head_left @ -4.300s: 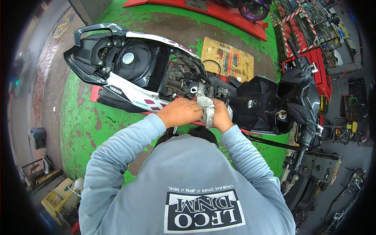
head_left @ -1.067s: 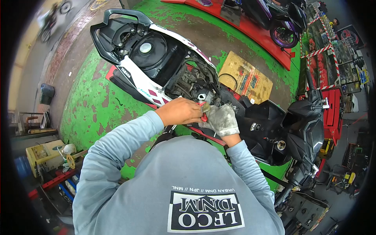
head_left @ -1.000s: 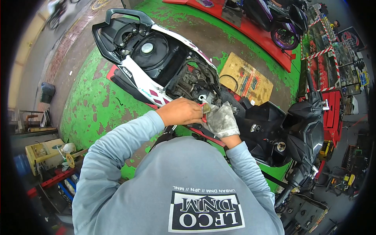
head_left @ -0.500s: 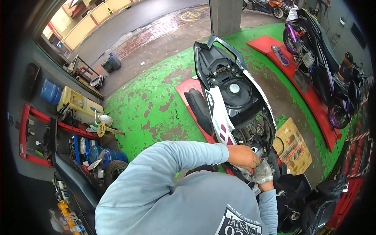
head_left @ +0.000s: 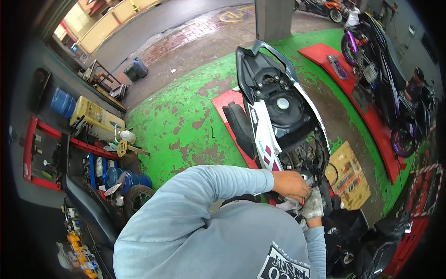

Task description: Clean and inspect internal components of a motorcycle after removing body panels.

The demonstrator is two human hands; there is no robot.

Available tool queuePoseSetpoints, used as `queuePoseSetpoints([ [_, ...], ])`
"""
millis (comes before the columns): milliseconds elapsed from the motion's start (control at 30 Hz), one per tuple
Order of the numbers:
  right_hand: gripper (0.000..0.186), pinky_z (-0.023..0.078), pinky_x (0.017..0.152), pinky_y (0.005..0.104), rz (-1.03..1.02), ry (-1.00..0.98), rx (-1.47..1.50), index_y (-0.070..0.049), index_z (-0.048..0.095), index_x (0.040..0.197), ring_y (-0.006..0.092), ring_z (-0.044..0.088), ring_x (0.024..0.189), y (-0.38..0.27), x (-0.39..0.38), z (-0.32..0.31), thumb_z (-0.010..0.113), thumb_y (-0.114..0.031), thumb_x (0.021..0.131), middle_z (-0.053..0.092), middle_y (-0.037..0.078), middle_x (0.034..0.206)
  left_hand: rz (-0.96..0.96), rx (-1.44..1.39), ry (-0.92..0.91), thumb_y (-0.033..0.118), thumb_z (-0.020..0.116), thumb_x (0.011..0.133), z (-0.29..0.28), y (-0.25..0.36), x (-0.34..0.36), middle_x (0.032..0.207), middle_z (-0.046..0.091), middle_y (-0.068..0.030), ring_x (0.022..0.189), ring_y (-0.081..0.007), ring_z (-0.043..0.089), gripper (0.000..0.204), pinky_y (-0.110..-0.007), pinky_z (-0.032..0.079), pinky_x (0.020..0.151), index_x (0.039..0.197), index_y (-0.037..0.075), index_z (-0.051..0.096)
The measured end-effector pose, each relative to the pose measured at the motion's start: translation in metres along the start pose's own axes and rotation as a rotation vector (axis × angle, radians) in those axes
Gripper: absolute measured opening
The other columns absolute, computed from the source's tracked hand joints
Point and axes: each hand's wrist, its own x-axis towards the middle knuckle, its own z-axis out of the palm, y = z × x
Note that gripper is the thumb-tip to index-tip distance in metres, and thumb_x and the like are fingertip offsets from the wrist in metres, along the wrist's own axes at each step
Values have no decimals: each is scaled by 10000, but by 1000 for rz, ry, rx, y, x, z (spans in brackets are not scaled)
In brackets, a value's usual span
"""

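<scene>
Fingers (head_left: 303,189) of the left hand (head_left: 288,183) are bent and drawn together on a small red piece (head_left: 303,202), right of centre in the lower half of the frame. Just beside them is the right hand (head_left: 313,203) in a grubby grey glove; I can't make out whether its fingers grip anything. Both are over the opened scooter (head_left: 281,118), below its exposed engine (head_left: 296,156). Brown cardboard (head_left: 351,179) lies to the right; upper right, a motorcycle (head_left: 380,65) stands on a red platform (head_left: 320,55).
</scene>
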Motion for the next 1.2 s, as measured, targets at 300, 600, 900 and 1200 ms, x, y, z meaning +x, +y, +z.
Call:
queuePoseSetpoints([
  [300,430,488,875,472,-217,-238,-1210,-24,703,900,372,654,880,-60,-14,-14,682,-454,890,692,177,855,6,-4,-24,295,726,896,-1,-3,2,875,648,-61,831,-268,679,213,-407,554,714,944,93,677],
  [600,193,521,832,393,-166,218,-996,-50,688,950,332,665,888,-53,-43,-32,622,-219,883,683,178,905,-45,19,35,314,751,902,-2,12,9,866,636,-39,821,-244,668,233,-389,544,707,984,99,712],
  [900,237,554,726,443,100,365,-1195,-82,703,961,341,709,788,-35,-8,16,659,-288,852,693,136,790,-114,32,167,232,775,873,26,14,8,915,683,-36,834,-226,686,178,-381,574,744,953,85,714],
  [1200,305,497,954,380,-321,471,-1649,-3,659,1151,263,663,1047,-61,-24,14,557,-99,880,672,168,1045,-262,-101,227,207,780,862,26,12,16,918,708,-103,839,-302,695,205,-406,564,776,964,37,727],
])
